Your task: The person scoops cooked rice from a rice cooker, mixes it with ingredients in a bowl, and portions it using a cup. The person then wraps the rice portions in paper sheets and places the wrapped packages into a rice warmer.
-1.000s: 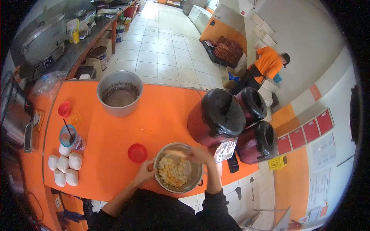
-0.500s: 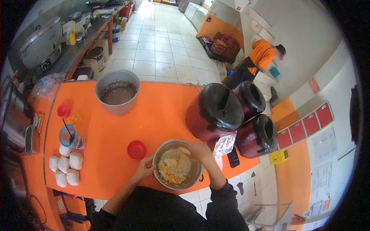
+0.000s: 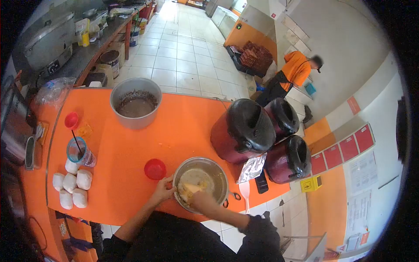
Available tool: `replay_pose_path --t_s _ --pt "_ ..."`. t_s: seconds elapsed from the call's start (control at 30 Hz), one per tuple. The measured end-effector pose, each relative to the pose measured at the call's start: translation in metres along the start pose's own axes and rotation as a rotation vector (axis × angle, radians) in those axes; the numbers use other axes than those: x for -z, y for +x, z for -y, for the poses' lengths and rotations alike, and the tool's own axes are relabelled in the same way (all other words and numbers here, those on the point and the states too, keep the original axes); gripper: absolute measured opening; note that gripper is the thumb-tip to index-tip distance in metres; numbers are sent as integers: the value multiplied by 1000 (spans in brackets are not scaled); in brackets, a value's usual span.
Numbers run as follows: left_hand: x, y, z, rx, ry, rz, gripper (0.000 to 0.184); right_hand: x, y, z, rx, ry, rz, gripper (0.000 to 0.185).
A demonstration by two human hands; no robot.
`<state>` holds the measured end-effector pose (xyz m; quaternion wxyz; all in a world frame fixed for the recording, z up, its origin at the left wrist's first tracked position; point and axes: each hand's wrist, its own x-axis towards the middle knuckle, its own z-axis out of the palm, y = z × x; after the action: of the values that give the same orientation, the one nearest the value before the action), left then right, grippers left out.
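Note:
A round metal bowl (image 3: 221,174) with a crumbly yellow-white mixture stands at the front of the orange table. My left hand (image 3: 165,189) grips its left rim, thumb and fingers closed on the edge. Down inside the bowl is my right hand (image 3: 204,201), closed and slightly blurred, around what looks like a pale flat tool (image 3: 192,187) pressed against the mixture at the left side. The hand and forearm hide part of the contents. Just left of the bowl sits a small red bowl (image 3: 155,169). Black scissor handles (image 3: 236,196) and a white spatula (image 3: 245,192) lie to the right.
Dark red lidded containers (image 3: 240,131) stand at the right, near foil (image 3: 252,168) and a phone (image 3: 262,183). A large metal pot (image 3: 136,122) is at the back. Wrapped white packets (image 3: 70,182) and a cup (image 3: 87,158) line the left. A person (image 3: 293,72) bends beyond the table.
My right hand has moved from the bowl's upper right rim down and left into it, and the mixture is now gathered toward the left. My left hand keeps its grip.

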<state>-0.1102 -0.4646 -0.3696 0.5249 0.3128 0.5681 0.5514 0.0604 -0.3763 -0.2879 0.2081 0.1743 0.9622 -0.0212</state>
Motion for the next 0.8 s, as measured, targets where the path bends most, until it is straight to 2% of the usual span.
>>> replay_pose_path --t_s 0.03,0.07,0.13,0.2,0.23,0.27,0.33,0.37,0.4,0.43,0.5,0.53,0.6,0.63,0.73,0.8 --pt "-1 -4 -7 67 -64 16 49 30 -18 -13 21 84 19 14" --pt "-1 -5 -5 47 -60 18 49 59 -29 -33 -19 205 107 15" --pt "-2 -3 3 1 -53 21 50 74 -49 -78 -89 353 92 18" --pt "7 16 45 -137 120 62 51 52 -44 -131 -150 419 190 23" --pt "11 21 60 -207 205 80 51 40 -36 -156 -180 456 392 27" --pt "8 19 58 -146 122 60 51 25 -33 -169 -294 704 467 34" --pt "0 13 42 -26 -47 17 51 16 -24 -167 -116 936 494 37" --pt "0 10 31 -22 10 16 51 11 -17 -164 -23 1052 507 38" --pt "2 7 18 -15 69 16 51 -1 -4 -158 -76 918 479 40" --pt "3 2 8 -5 131 21 51 -11 12 -152 -2 839 452 39" --pt "-1 -4 -5 14 -19 2 51 -19 40 -138 134 685 386 37" --pt "-3 -4 -7 21 -95 -5 51 -22 44 -127 200 547 265 35" --pt "5 8 21 -54 88 28 51 -7 42 -94 327 265 27 30" --pt "8 11 32 -90 178 45 51 3 30 -72 253 241 -9 28" --pt "6 2 -2 -105 193 70 51 45 -31 8 131 238 -41 23" --pt "2 -2 -8 -71 78 61 52 7 -49 42 -16 410 -21 17"
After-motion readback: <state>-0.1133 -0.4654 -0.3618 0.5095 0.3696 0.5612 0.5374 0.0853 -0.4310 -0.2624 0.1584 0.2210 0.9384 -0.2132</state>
